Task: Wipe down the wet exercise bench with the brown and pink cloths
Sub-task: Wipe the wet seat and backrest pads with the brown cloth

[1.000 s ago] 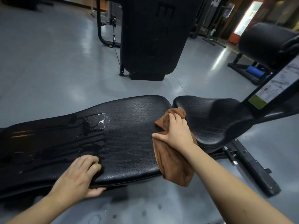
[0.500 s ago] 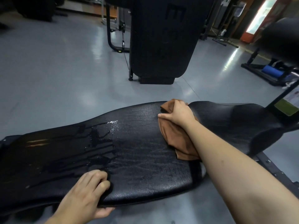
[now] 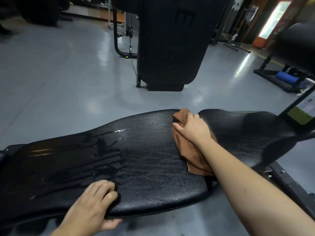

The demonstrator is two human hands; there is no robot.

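Note:
A long black padded bench [image 3: 150, 150] lies across the view, with water streaks and puddles on its left half. My right hand [image 3: 192, 128] grips a bunched brown cloth [image 3: 192, 154] at the far edge of the back pad, beside the gap to the seat pad [image 3: 242, 133]. The cloth trails back under my forearm. My left hand [image 3: 95, 203] holds the near edge of the back pad, fingers curled on top and thumb underneath. No pink cloth is in view.
A tall black machine housing [image 3: 170, 41] stands on the grey floor behind the bench. The bench's frame and upright [image 3: 300, 99] rise at the right, with a black roller pad [image 3: 296, 43] and a blue roller [image 3: 286, 77] beyond.
My right hand has pushed the brown cloth from the near side of the pad across toward its far edge. My left hand has kept its hold on the near edge.

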